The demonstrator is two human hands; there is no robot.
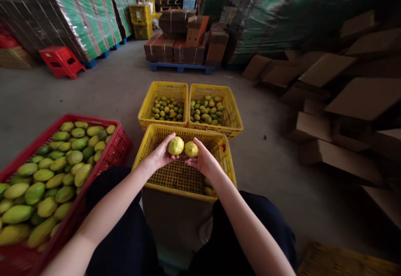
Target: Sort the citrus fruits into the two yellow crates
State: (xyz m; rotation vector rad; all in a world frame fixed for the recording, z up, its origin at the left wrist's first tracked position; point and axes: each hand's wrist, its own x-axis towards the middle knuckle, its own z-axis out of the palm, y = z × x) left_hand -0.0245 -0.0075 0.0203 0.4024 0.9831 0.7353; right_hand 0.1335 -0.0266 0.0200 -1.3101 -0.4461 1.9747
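My left hand (163,154) is closed round a yellow-green lemon (176,145), its fingers underneath the fruit. Beside it, my right hand (202,157) grips a second, slightly smaller-looking lemon (191,149). The two fruits are held close together above a yellow plastic crate (171,186) with a perforated floor. A few lemons (209,188) lie in that crate's near right corner, partly hidden by my right forearm. To my left stands a red crate (120,142) heaped with green and yellow lemons (59,163).
Two more yellow crates (163,84) (233,109) holding lemons touch the far side of the near one. Cardboard stacks sit on a blue pallet (180,68) behind. Loose cardboard boxes (332,159) spread along the right. A red stool (61,61) stands far left.
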